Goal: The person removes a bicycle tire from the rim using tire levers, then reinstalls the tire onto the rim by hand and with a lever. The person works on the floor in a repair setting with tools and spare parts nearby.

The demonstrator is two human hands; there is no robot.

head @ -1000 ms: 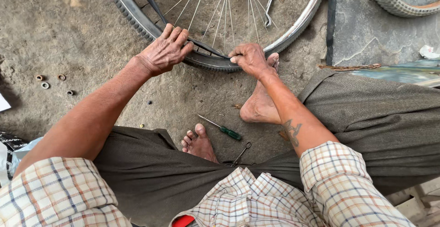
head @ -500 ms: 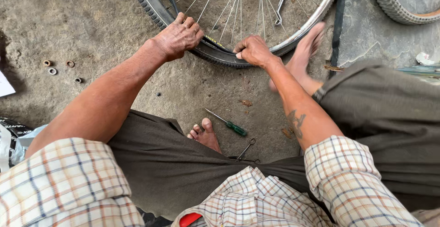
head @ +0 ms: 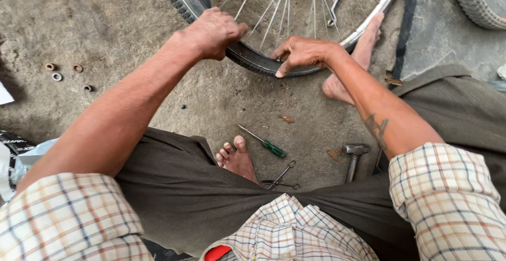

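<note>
Tyre (head: 253, 61) and rim sit at upper centre of the frame, wedged by a bare foot (head: 363, 45). Left hand (head: 213, 32) clamps over the tyre, fingers curled; right hand (head: 300, 53) presses it, fingers together. Screwdriver (head: 263, 142) lies below on the floor.

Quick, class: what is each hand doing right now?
Left hand: closed, gripping the black tyre.
Right hand: fingers curled, pressing on the tyre.

The spoked wheel (head: 295, 8) runs off the top edge — only its lower arc shows. The hammer (head: 353, 158) handle disappears under the trouser cloth (head: 200, 198).
</note>
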